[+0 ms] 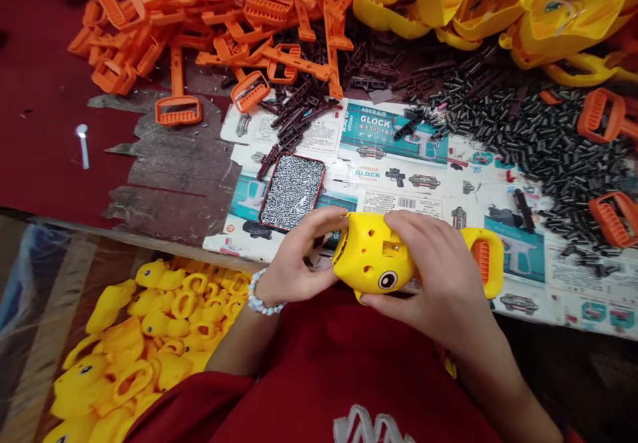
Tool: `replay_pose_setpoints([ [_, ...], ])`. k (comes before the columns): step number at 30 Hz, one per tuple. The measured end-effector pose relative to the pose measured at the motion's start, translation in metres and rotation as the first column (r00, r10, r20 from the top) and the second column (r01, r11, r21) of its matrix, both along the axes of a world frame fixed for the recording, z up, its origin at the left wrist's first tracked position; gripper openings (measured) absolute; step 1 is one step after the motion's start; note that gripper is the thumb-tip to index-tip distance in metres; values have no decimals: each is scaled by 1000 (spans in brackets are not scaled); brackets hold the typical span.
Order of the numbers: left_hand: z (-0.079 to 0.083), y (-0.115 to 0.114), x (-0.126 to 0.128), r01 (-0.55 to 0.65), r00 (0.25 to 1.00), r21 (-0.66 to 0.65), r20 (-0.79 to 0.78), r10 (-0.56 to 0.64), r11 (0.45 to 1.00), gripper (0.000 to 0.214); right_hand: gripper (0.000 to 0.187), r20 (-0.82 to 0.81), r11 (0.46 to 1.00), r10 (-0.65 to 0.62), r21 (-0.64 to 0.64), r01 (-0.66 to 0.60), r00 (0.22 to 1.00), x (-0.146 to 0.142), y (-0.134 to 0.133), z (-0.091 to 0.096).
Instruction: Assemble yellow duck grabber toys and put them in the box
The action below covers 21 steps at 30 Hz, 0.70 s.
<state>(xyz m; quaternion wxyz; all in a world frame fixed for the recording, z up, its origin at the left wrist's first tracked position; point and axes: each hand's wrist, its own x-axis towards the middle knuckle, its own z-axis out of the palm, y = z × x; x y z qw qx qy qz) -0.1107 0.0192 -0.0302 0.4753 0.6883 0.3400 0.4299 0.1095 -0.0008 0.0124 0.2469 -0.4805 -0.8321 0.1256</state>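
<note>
A yellow plastic toy body [369,254] with a printed eye, small round holes and a loop handle is held above the table's front edge. My right hand [438,270] grips it from the right, fingers over the top and thumb below. My left hand [304,257], with a beaded bracelet at the wrist, has its fingertips and thumb against the toy's left end. Inside the loop handle an orange ribbed part [481,260] shows. Just beyond my left hand stands a shallow tray [260,212] of small silver screws or pins.
Orange handle pieces [249,14] are heaped at the back, beside yellow shells [468,4] at the back right. Many short black parts [563,157] and dark strips [294,124] lie on printed cardboard [343,184]. Finished-looking yellow toys [164,323] fill the space below, at left.
</note>
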Motion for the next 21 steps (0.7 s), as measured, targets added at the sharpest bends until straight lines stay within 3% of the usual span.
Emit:
replay_pose_setpoints([
  [6,-7,4,9,5,994,-23,109,-3,1000,62,64,18,1000,-4,-4,4,1000,0,-1,2],
  [12,-13,4,10,-24,993,25,119,21,999,58,59,85,999,-47,11,46,995,-2,-3,3],
  [16,-13,0,13,-12,990,-43,143,18,999,64,59,122,999,-23,-22,26,992,0,-2,4],
  [21,-8,-2,9,-24,999,-19,43,25,1000,62,62,150,999,-4,-35,9,989,2,-2,6],
])
